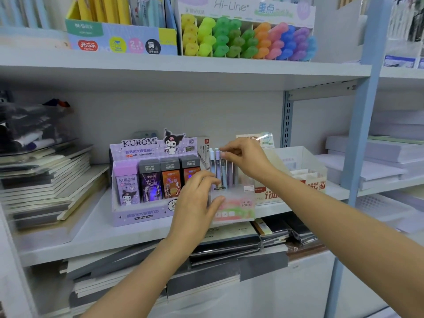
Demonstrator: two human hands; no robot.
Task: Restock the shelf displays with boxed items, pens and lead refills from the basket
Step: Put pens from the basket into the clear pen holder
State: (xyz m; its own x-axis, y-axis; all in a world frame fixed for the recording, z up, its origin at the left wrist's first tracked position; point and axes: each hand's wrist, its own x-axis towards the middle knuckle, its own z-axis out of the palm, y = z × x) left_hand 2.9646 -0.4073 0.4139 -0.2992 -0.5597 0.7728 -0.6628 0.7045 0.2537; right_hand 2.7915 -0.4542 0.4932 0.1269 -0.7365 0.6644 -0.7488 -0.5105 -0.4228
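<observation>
A small pastel "Fruit Soda" pen display box [238,205] is held in front of the middle shelf, and my left hand [195,203] grips its left side. Several pale purple pens [216,166] stand upright in it. My right hand [245,158] pinches the top of one pen with thumb and forefinger. To the left stands the purple Kuromi lead-refill display [137,180] with boxed refills in a row. The basket is out of view.
A white refill display box [298,171] sits to the right on the shelf [91,235]. Stacked notebooks [46,184] lie at the left and under the shelf. Highlighters [247,40] fill the upper shelf. A blue upright post [360,134] stands at the right.
</observation>
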